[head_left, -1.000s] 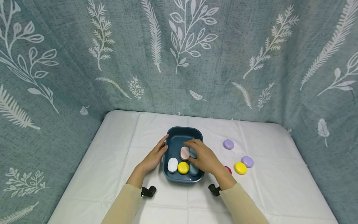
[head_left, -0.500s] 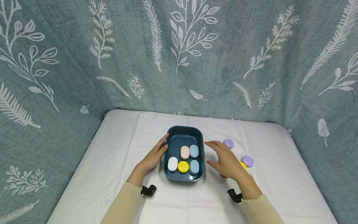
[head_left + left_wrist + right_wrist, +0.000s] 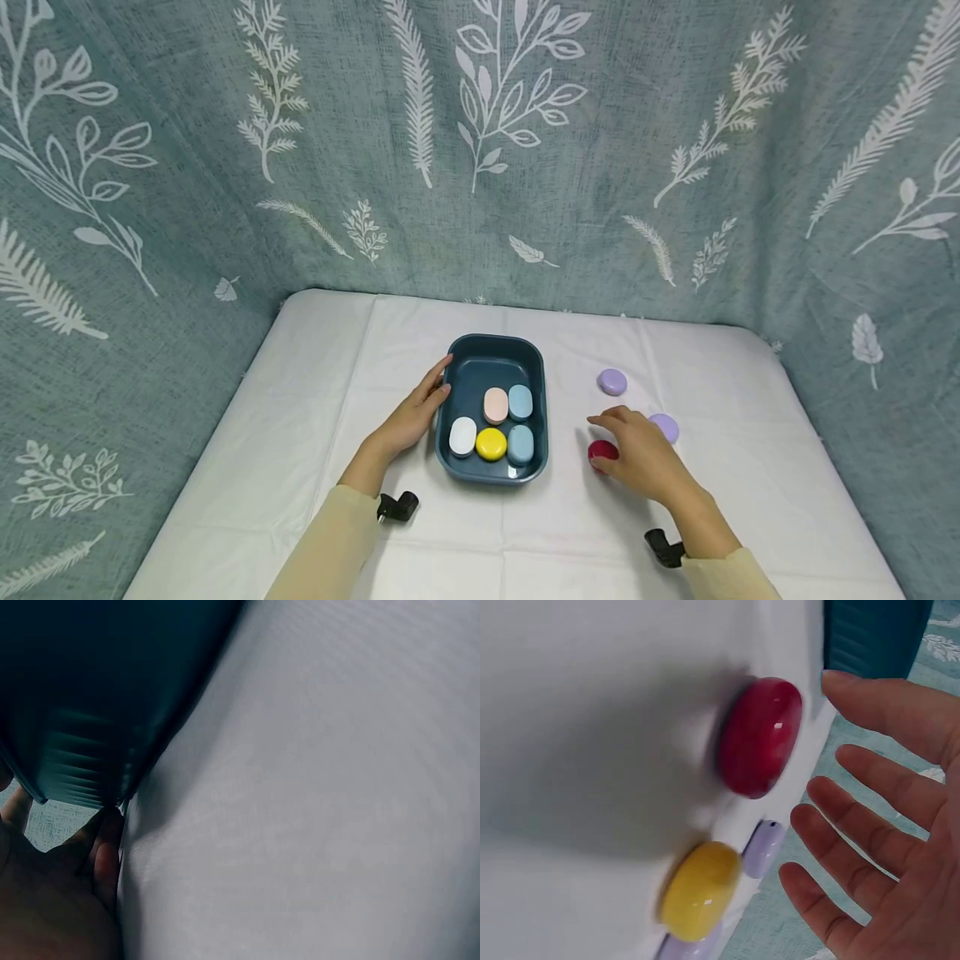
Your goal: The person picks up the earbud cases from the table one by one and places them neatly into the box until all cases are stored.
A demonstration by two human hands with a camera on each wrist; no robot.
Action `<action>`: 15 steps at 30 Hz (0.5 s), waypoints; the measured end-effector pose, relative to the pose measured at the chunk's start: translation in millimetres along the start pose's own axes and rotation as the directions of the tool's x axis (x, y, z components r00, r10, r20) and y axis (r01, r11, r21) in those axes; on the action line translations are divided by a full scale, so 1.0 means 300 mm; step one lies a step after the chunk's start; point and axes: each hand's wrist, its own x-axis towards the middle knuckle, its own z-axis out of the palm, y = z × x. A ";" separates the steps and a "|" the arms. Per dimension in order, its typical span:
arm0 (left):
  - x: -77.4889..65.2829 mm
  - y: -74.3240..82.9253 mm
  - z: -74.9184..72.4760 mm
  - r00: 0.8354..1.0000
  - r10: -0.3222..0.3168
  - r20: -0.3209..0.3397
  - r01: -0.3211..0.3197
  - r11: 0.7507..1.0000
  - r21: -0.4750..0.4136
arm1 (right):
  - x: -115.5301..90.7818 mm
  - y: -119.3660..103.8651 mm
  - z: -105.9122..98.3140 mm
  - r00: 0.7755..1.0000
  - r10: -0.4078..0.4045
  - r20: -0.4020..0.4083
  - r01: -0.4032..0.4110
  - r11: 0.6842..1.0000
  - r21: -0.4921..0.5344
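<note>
My left hand [image 3: 408, 421] rests with extended fingers along the left side of a dark blue tray [image 3: 491, 346]; in the left wrist view its fingers [image 3: 106, 862] lie against the ribbed wall. My right hand [image 3: 648, 454] hovers over a glossy red rounded disc [image 3: 601, 451] on the cloth, right of the tray. Its fingers are spread and hold nothing. In the right wrist view a yellow disc [image 3: 701, 892] lies beside the red one; my hand hides it from the head view. Inside the tray are white [image 3: 462, 437], yellow [image 3: 491, 444], pink [image 3: 496, 406] and two light blue rounded pieces [image 3: 521, 445].
Two lavender discs lie on the right: one lavender disc [image 3: 612, 382] farther back, another lavender disc [image 3: 666, 427] partly behind my right hand. White cloth [image 3: 337, 358] covers the table. A patterned green-grey curtain [image 3: 480, 242] stands behind it. Black wrist cameras show below both hands.
My right hand has let go of a light blue piece in the tray and moved right, out over the red disc. My left hand stays at the tray's side.
</note>
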 end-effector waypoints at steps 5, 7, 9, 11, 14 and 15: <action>0.005 -0.004 0.002 1.000 -0.008 -0.003 0.008 1.000 0.007 | -0.020 0.020 0.019 1.000 0.005 0.000 -0.005 0.999 -0.042; 0.004 -0.003 0.003 1.000 -0.009 -0.005 0.009 1.000 0.006 | -0.024 0.027 0.030 1.000 0.008 0.000 -0.008 0.999 -0.049; 0.003 -0.001 0.003 1.000 -0.010 -0.005 0.010 1.000 0.004 | -0.027 0.029 0.037 1.000 0.007 0.001 -0.007 0.999 -0.050; 0.000 0.003 0.002 1.000 -0.013 -0.002 0.013 1.000 0.001 | -0.029 0.029 0.041 1.000 0.008 0.004 -0.008 0.999 -0.053; -0.005 0.008 0.001 1.000 -0.011 0.000 0.011 1.000 -0.005 | -0.030 0.029 0.042 1.000 0.011 0.013 -0.010 0.998 -0.057; -0.007 0.010 0.001 1.000 -0.011 0.001 0.011 1.000 -0.007 | -0.030 0.029 0.042 1.000 0.013 0.017 -0.012 0.998 -0.058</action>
